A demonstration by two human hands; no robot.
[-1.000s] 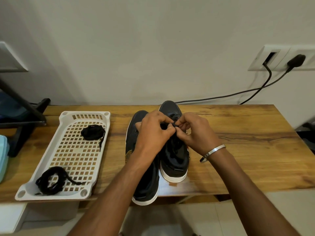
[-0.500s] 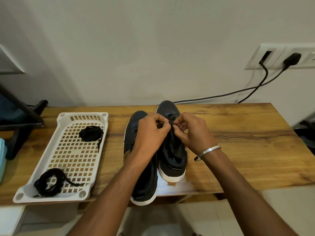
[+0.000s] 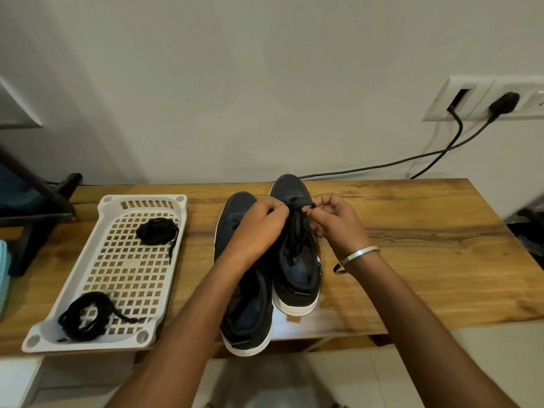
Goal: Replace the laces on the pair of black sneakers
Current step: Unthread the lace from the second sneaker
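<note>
Left hand (image 3: 259, 225) and right hand (image 3: 335, 222) each pinch the lace (image 3: 297, 231) low on the right sneaker (image 3: 297, 272), fingers clamped, likely to draw it through; spare laces (image 3: 157, 231) wait in tray (image 3: 173, 201).

Two black white-soled sneakers (image 3: 247, 290) stand side by side, toes toward the wall, right one's lace (image 3: 297, 231) loose.

The setting was a domestic room, most likely in a home. A wood-grain counter (image 3: 426, 237) stood against a plain painted wall (image 3: 235, 83) fitted with a white socket plate (image 3: 471, 98) carrying two plugged-in black cables (image 3: 382, 164). A white perforated plastic tray (image 3: 123, 275) lay on the counter, above a pale tiled floor (image 3: 382, 372).
</note>
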